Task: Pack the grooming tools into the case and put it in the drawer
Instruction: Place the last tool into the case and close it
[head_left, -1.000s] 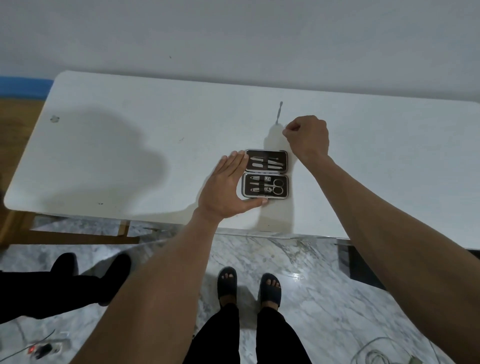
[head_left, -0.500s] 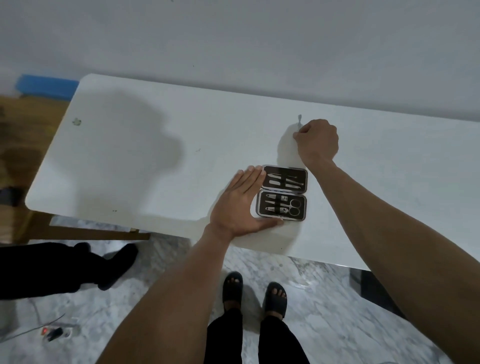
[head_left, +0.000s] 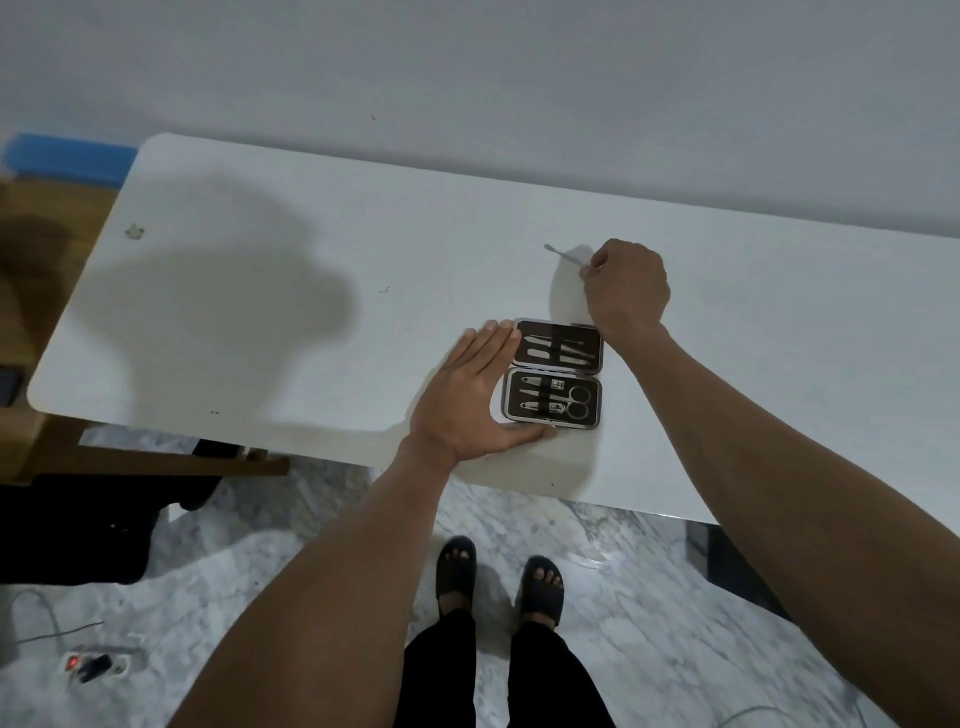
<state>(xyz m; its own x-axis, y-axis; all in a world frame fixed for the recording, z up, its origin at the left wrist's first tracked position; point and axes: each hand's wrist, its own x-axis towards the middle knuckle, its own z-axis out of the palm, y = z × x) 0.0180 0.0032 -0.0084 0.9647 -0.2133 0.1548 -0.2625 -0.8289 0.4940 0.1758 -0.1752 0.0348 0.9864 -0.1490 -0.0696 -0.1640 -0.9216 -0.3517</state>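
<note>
A small brown grooming case (head_left: 556, 375) lies open on the white table (head_left: 311, 291), with scissors, clippers and other metal tools strapped in both halves. My left hand (head_left: 470, 397) rests flat against the case's left side, fingers together and thumb along its near edge. Just beyond the case, my right hand (head_left: 626, 288) is closed around one end of a thin metal grooming tool (head_left: 563, 254). The tool's free end points left and away from me, lifted slightly off the table.
A wall runs behind the table. Below the near edge is marble floor with my sandalled feet (head_left: 498, 582). A power strip (head_left: 96, 665) and cables lie at the lower left. A wooden piece of furniture (head_left: 31, 332) and dark objects stand left of the table.
My right hand has picked the thin metal tool up from the table; it now sticks out to the left of my fist. My left hand stays against the case. The camera shifted.
</note>
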